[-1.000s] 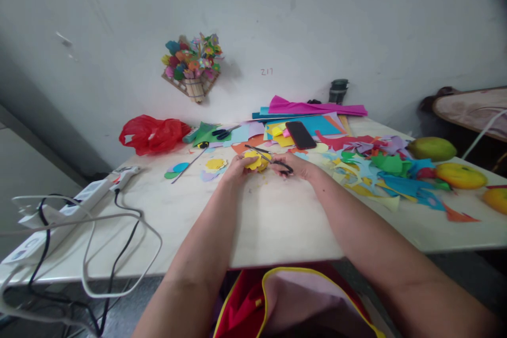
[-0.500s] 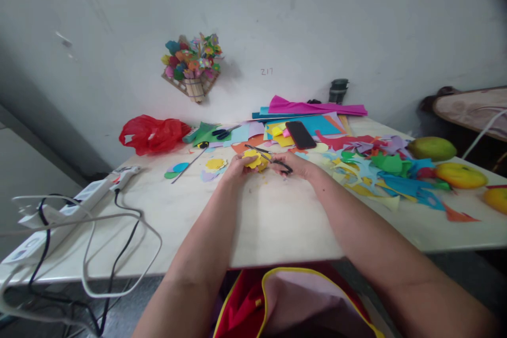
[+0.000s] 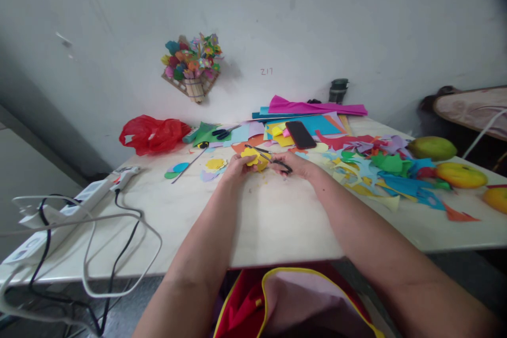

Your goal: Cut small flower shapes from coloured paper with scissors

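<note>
My left hand (image 3: 237, 164) pinches a yellow paper flower (image 3: 250, 156) with a scalloped edge, held just above the white table (image 3: 277, 222). In my right hand (image 3: 295, 162) is a pair of scissors (image 3: 283, 167) with black handles, its blades pointing left at the flower's right side. Whether the blades grip the paper I cannot make out. Small yellow snippets (image 3: 265, 183) lie below the hands. To the left are another yellow paper flower (image 3: 215, 163) on pale purple pieces, and blue and green paper rounds (image 3: 180, 167) beside a thin stick (image 3: 189, 165).
A phone (image 3: 300, 134) lies on coloured sheets behind my hands, near rolled magenta paper (image 3: 317, 106). Paper scraps (image 3: 396, 169) and mangoes (image 3: 461, 175) are at the right. At the left are a power strip (image 3: 59, 222) with loose cables and a red plastic bag (image 3: 154, 134). More scissors (image 3: 225, 132) lie behind.
The yellow flower has turned slightly in my left hand, which has shifted a little. My right hand and the scissors stay nearly in place.
</note>
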Demonstrator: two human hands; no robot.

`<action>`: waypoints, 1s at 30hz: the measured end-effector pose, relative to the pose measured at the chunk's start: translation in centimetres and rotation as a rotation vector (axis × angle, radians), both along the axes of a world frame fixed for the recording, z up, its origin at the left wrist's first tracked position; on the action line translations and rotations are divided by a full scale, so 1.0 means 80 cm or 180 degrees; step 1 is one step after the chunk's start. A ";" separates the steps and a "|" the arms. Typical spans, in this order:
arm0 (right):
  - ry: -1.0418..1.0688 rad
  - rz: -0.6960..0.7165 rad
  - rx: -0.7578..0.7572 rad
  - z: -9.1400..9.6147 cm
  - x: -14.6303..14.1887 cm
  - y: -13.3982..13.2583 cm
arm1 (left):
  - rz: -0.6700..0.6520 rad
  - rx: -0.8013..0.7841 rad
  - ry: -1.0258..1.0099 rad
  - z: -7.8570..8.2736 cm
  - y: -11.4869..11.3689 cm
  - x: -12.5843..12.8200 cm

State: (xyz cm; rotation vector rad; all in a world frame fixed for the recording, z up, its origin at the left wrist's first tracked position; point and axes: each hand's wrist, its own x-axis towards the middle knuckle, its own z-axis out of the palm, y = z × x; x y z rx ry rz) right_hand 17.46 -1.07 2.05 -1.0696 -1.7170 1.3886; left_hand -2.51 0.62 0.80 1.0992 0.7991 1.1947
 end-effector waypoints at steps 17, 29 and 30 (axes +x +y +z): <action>0.0022 -0.0047 -0.0084 0.000 -0.001 0.001 | 0.0029 0.0100 0.0050 0.002 -0.002 0.000; -0.0166 0.0045 0.0081 0.000 0.001 -0.001 | 0.0044 0.0123 0.0056 0.002 -0.002 -0.001; -0.0196 0.0046 0.0055 0.001 0.001 -0.002 | 0.0049 0.0126 0.0047 0.002 -0.003 -0.001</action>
